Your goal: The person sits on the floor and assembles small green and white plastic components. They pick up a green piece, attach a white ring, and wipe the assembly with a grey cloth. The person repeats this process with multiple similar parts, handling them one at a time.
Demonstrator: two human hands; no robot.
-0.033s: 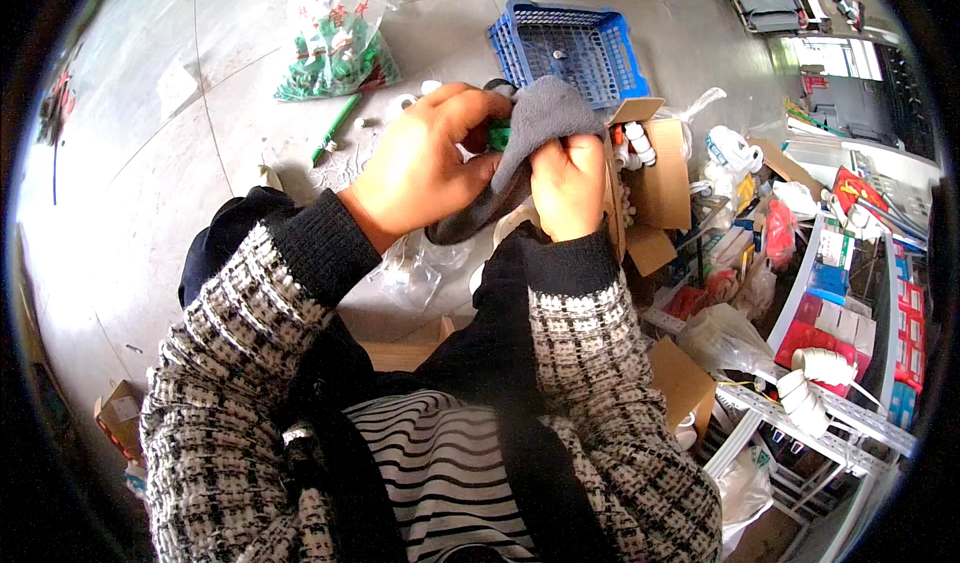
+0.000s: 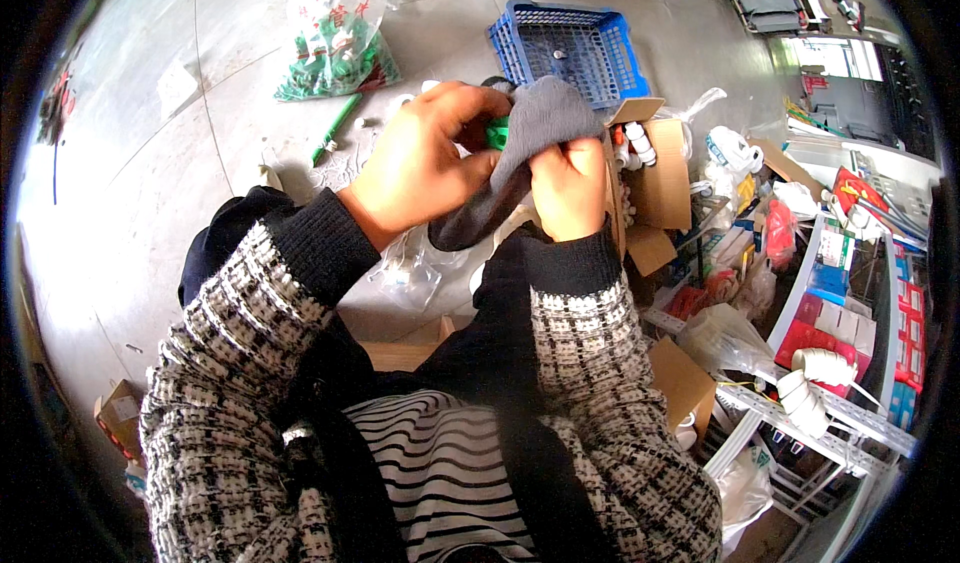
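My left hand (image 2: 425, 158) is closed, its thumb and fingers curled around a small green piece (image 2: 497, 133) that shows only in part. A grey knit cloth (image 2: 550, 113) drapes over the fingers of my right hand (image 2: 568, 191), which is closed and grips it from below. The cloth touches the green piece, and its lower end hangs down between my hands. What else lies under the cloth is hidden.
Beyond my hands stands a blue plastic crate (image 2: 510, 48). A clear bag of green parts (image 2: 335, 63) and a green tube (image 2: 337, 128) lie on the floor to the left. At right are an open cardboard box (image 2: 662, 178) with white fittings, heaped packages and a metal rack (image 2: 850, 453).
The hanging end of the grey cloth has shifted very slightly. Both hands stay almost exactly where they were.
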